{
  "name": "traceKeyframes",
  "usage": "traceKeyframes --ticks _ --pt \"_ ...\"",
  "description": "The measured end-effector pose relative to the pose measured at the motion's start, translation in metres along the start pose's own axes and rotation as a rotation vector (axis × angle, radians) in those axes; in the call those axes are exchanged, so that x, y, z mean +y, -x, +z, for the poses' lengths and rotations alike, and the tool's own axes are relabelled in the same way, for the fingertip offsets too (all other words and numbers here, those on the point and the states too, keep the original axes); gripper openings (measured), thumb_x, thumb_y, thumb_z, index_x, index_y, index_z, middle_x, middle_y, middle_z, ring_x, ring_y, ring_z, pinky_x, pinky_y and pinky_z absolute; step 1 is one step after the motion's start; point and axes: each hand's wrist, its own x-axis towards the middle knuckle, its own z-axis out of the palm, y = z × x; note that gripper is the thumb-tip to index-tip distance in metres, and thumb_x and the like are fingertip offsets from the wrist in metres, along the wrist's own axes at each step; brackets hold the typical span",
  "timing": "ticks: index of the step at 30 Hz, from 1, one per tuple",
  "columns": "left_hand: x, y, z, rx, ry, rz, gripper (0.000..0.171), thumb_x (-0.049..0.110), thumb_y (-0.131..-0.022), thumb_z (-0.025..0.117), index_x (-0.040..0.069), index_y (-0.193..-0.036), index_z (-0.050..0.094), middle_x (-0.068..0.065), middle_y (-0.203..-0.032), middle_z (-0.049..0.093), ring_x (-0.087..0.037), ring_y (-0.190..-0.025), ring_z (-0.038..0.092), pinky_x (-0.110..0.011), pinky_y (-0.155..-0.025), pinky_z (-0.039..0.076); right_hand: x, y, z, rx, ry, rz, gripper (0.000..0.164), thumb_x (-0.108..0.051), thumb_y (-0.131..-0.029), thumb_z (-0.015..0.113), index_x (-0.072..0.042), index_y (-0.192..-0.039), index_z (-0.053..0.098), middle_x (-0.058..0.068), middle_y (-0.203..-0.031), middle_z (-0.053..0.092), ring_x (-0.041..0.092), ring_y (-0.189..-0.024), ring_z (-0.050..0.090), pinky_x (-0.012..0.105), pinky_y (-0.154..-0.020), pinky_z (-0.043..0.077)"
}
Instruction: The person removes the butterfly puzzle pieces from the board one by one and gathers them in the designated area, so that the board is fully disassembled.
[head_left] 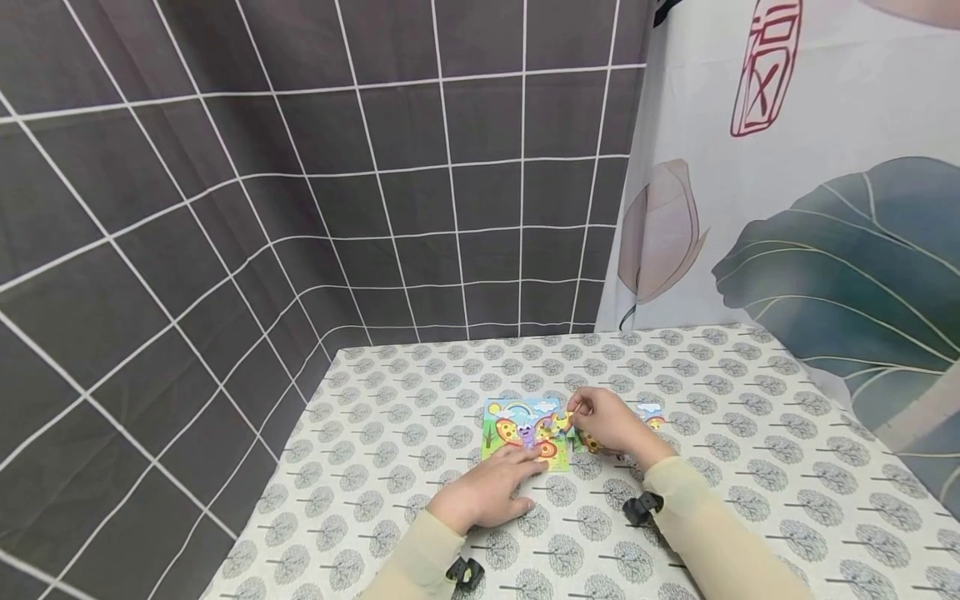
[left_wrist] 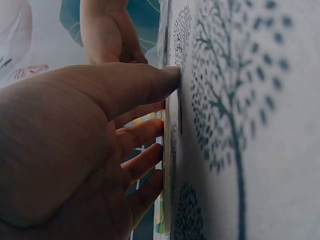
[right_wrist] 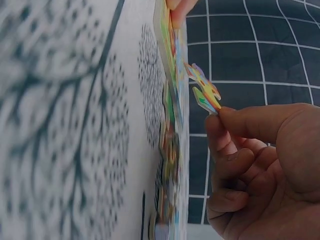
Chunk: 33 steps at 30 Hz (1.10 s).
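A butterfly jigsaw puzzle (head_left: 495, 410) lies flat on the table, showing a purple-bodied butterfly, a sun and a rainbow. My left hand (head_left: 498, 485) rests its extended fingers on the puzzle's lower edge; in the left wrist view the fingertips (left_wrist: 156, 127) touch that edge. Just above the puzzle's right side, my right hand (head_left: 609, 419) pinches a yellow puzzle piece (head_left: 559, 423) between thumb and forefinger. The right wrist view has this puzzle piece (right_wrist: 206, 89) tilted and lifted off the board, its other fingers curled below.
More loose puzzle pieces (head_left: 651, 414) lie right of the board, partly hidden by my right hand. The table wears a tree-print cloth (head_left: 405, 442). A dark gridded curtain (head_left: 390, 200) hangs behind and at the left, and a floral one (head_left: 825, 208) at the right.
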Motion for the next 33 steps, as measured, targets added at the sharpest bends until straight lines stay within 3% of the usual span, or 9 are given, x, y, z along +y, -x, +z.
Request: traceKeyframes --ticks 7,13,23,29,33 --pt "0.002 0.002 -0.002 0.007 0.008 0.001 0.066 0.033 -0.098 0.072 0.022 -0.158 0.048 0.002 -0.169 0.034 -0.026 -0.154 0.031 -0.046 -0.125 0.032 0.01 0.011 -0.014 0.003 -0.022 0.01 0.009 -0.005 -0.095 0.067 -0.008 -0.104 0.067 0.004 -0.085 0.063 0.016 -0.056 0.051 0.03 -0.046 0.046" --pt "0.001 0.003 -0.003 0.01 0.013 -0.001 0.066 0.032 -0.098 0.073 0.022 -0.158 0.048 0.001 -0.169 0.034 -0.027 -0.155 0.031 -0.046 -0.125 0.031 0.024 0.021 -0.026 0.01 -0.047 0.004 0.012 -0.003 -0.094 0.068 -0.005 -0.106 0.066 0.005 -0.087 0.065 0.018 -0.067 0.058 0.03 -0.055 0.053" --pt "0.001 0.002 -0.001 0.013 0.018 0.004 0.064 0.031 -0.098 0.073 0.022 -0.157 0.049 0.001 -0.169 0.034 -0.027 -0.155 0.03 -0.046 -0.125 0.03 0.04 0.035 -0.044 0.039 -0.042 0.01 0.015 -0.006 -0.094 0.069 -0.005 -0.108 0.066 0.005 -0.089 0.065 0.02 -0.07 0.058 0.029 -0.055 0.051" --pt "-0.001 0.001 0.0 0.012 0.012 -0.003 0.065 0.033 -0.098 0.072 0.023 -0.158 0.049 0.002 -0.168 0.036 -0.026 -0.155 0.03 -0.047 -0.126 0.029 0.046 0.045 -0.058 0.039 -0.072 0.036 0.014 -0.006 -0.095 0.07 -0.005 -0.109 0.068 0.007 -0.09 0.067 0.017 -0.062 0.056 0.028 -0.045 0.048" --pt "-0.001 0.001 0.0 0.007 0.015 -0.015 0.066 0.033 -0.098 0.073 0.024 -0.158 0.048 0.003 -0.168 0.036 -0.025 -0.155 0.031 -0.046 -0.126 0.029 0.052 0.05 -0.066 0.036 -0.065 0.038 0.015 -0.007 -0.093 0.072 -0.005 -0.108 0.069 0.007 -0.089 0.068 0.022 -0.073 0.06 0.03 -0.058 0.052"
